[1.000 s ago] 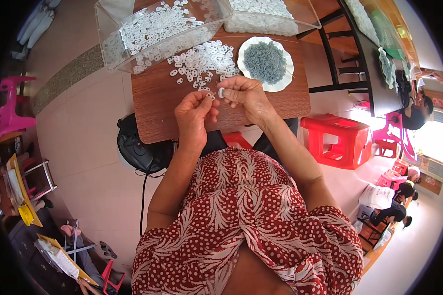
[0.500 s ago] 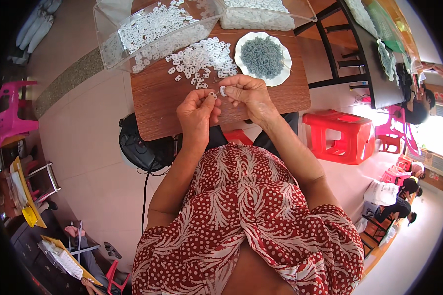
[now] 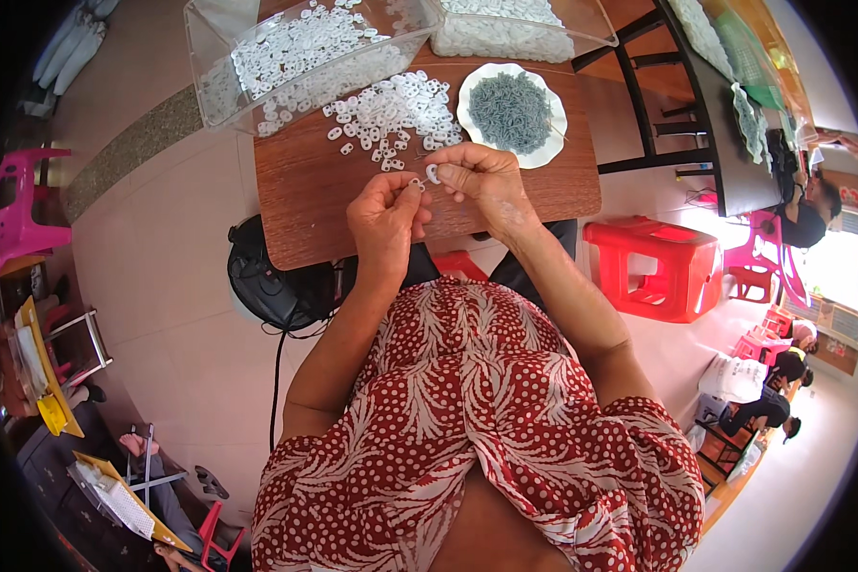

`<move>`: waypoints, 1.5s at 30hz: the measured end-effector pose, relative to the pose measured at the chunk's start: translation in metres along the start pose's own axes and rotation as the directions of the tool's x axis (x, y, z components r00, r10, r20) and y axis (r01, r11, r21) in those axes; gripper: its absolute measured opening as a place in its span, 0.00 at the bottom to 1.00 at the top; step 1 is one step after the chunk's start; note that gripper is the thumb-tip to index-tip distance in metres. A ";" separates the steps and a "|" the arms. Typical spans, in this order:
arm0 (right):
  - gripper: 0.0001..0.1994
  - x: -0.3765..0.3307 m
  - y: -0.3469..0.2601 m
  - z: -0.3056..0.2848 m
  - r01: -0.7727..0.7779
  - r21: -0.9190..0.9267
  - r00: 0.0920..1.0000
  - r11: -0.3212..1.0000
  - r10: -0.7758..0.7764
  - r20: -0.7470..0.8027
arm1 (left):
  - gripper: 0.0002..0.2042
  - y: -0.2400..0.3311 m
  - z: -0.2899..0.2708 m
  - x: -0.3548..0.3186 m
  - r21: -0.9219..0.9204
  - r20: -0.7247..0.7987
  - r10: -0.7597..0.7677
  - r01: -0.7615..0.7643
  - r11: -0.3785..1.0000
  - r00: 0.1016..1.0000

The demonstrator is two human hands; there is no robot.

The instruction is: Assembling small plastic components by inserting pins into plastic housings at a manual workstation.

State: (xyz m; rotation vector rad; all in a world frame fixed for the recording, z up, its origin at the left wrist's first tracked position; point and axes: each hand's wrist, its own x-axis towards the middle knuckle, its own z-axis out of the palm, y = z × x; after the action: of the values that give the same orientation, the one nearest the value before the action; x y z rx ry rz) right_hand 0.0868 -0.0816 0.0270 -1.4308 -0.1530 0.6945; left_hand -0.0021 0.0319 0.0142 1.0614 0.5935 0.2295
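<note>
Over the near part of the brown wooden table (image 3: 300, 224), my two hands meet almost fingertip to fingertip. My left hand (image 3: 383, 221) pinches a small white oval piece with holes (image 3: 418, 184) between thumb and forefinger. Another small white piece (image 3: 433, 173) is gripped in my right hand (image 3: 486, 186), its thumb pressed against the forefinger. Whether a thin part joins the two pieces is too small to tell. Just beyond my fingers lies a loose pile of white two-holed pieces (image 3: 405, 112). Right of the pile, a white scalloped plate (image 3: 560, 119) holds many small grey parts (image 3: 510, 112).
Clear plastic bins (image 3: 353, 71) of white pieces stand at the table's far side. A red stool (image 3: 653, 267) is to the right, near a black-framed table (image 3: 701, 105). A black bag (image 3: 267, 276) sits below the left edge. Other people (image 3: 767, 410) sit far right.
Both hands keep their pinches on the white pieces and shift only very slightly. The view has moved a little; nothing is let go.
</note>
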 end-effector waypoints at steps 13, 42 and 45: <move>0.06 0.003 0.004 -0.001 -0.039 0.024 0.999 0.999 0.039 0.011 | 0.04 0.001 0.001 0.000 -0.014 0.002 -0.011 0.011 1.000 1.000; 0.04 -0.004 0.018 0.003 0.119 -0.186 0.992 0.975 -0.125 -0.021 | 0.07 -0.015 0.004 0.003 -0.021 0.022 0.022 -0.022 1.000 1.000; 0.04 -0.006 0.023 0.002 0.135 -0.185 0.989 0.973 -0.144 -0.035 | 0.09 -0.016 0.006 0.002 0.020 0.023 0.012 -0.013 1.000 1.000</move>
State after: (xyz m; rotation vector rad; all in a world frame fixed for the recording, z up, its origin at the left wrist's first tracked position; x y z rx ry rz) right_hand 0.0734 -0.0838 0.0071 -1.5943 -0.2831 0.5397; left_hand 0.0012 0.0212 0.0018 1.0857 0.5699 0.2228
